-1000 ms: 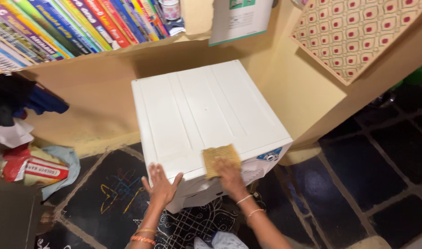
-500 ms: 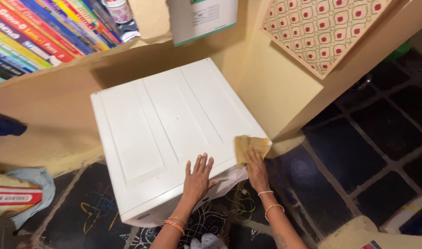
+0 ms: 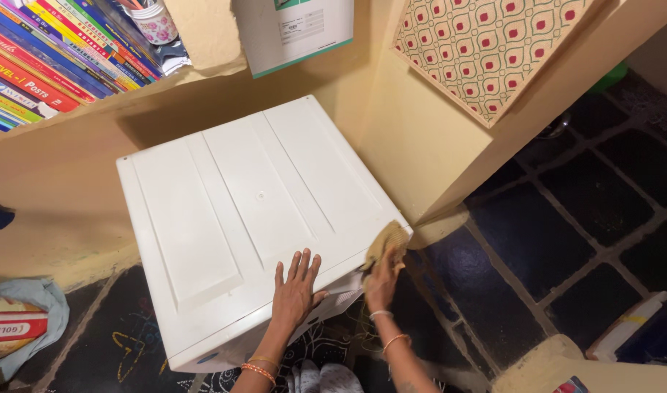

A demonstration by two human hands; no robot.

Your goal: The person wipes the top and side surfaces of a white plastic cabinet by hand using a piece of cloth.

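**Wiping the corner of a white appliance**

Pressing down on the front edge, the left hand [image 3: 295,285] is laid flat on the ribbed white metal top of a boxy white appliance [image 3: 231,218], with its fingers [image 3: 298,263] spread fully and nothing held; the open palm appears to be placed there for support while the body leans forward. The right hand [image 3: 382,282] is closed around a bunched tan woven cloth [image 3: 389,240], which is gripped between thumb and curled fingers and pushed against the appliance's front right corner, where top and side meet. The cloth seems to be bunched so that it fits the narrow edge beside the yellow plastered wall [image 3: 413,138]. Thin bangles are worn on both wrists.

Above the appliance, a row of colourful thin books [image 3: 42,58] is kept on a yellow wall shelf [image 3: 202,65], with a floral cup [image 3: 157,23] beside them. A red-and-cream patterned panel [image 3: 494,51] is set against the wall to the right. Dark stone floor tiles [image 3: 566,218] with chalk drawings lie below.
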